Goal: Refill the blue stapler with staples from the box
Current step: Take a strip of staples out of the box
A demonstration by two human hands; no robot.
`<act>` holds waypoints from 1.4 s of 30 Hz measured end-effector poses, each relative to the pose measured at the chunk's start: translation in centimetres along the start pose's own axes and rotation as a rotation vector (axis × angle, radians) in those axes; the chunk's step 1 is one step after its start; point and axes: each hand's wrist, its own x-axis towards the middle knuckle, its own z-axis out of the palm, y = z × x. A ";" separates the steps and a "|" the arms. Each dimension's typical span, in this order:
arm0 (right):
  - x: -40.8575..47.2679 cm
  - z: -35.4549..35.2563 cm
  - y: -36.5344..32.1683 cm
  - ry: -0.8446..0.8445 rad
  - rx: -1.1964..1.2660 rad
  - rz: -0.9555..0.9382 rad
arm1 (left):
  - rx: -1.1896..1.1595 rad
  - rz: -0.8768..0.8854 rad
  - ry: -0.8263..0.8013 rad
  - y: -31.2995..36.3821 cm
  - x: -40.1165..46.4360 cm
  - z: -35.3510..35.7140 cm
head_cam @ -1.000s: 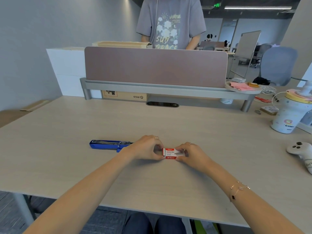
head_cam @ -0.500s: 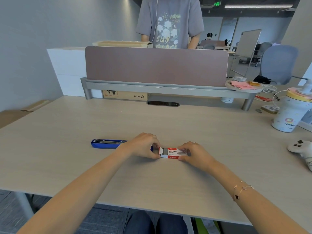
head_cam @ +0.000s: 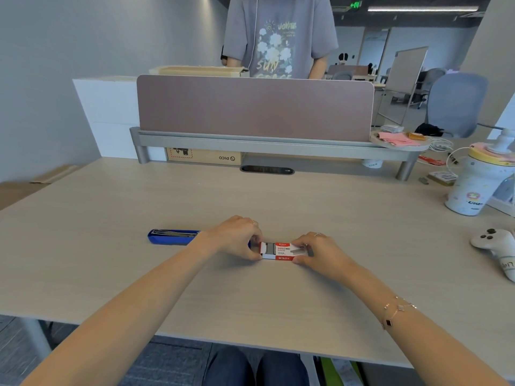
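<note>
A small red and white staple box lies on the light wooden desk, between both of my hands. My left hand pinches its left end, where the inner tray sticks out and grey staples show. My right hand grips the right end of the box. The blue stapler lies flat on the desk to the left, opened out with its metal staple channel facing up. My left wrist hides its right end.
A brown divider panel on a grey shelf crosses the back of the desk, with a person standing behind it. A white cup and a white game controller sit at the right edge. A cardboard box lies under the shelf.
The inner tray has slid a little out of the box's left end, exposing staples. Both hands stay on the box; the stapler has not moved.
</note>
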 end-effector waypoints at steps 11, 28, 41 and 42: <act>0.0 0.1 0.1 0.004 0.026 -0.002 | 0.002 -0.018 -0.035 0.0 0.0 -0.4; 0.0 0.4 0.2 0.008 0.012 0.013 | -0.161 -0.015 -0.051 1.0 1.4 -0.6; 0.0 0.7 0.4 0.021 0.056 0.024 | -0.246 -0.141 -0.030 1.7 1.7 -0.5; 0.1 0.7 0.4 0.020 0.053 0.024 | -0.262 -0.151 -0.027 1.8 1.7 -0.5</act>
